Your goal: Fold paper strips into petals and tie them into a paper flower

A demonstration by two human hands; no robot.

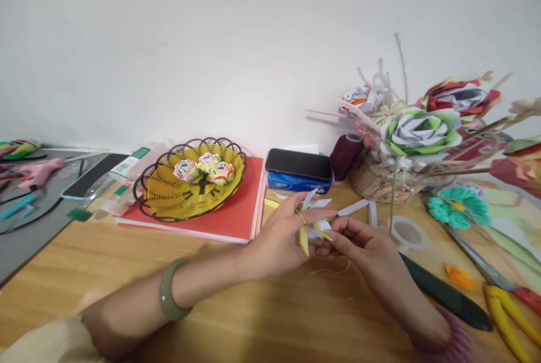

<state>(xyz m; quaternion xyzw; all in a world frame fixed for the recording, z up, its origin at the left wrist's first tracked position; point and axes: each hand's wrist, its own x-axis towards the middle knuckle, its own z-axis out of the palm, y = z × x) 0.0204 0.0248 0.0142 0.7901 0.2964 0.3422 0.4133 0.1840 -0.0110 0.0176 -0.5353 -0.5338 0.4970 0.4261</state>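
My left hand and my right hand meet over the table, both closed on a small bundle of folded paper strips, white with yellow edges. White and pale yellow strip ends stick out between the left fingers, and a ring sits on one of those fingers. My right thumb and fingertips pinch the bundle's right side; part of it is hidden behind the fingers. Just beyond my hands, loose white paper strips lie on the wooden table. A thin thread hangs or lies just below my hands.
At left, a yellow woven basket with 3 paper rosettes rests on red paper. Behind, a phone lies on a blue packet. Right stand paper flowers, tape, scissors and yellow-handled pliers.
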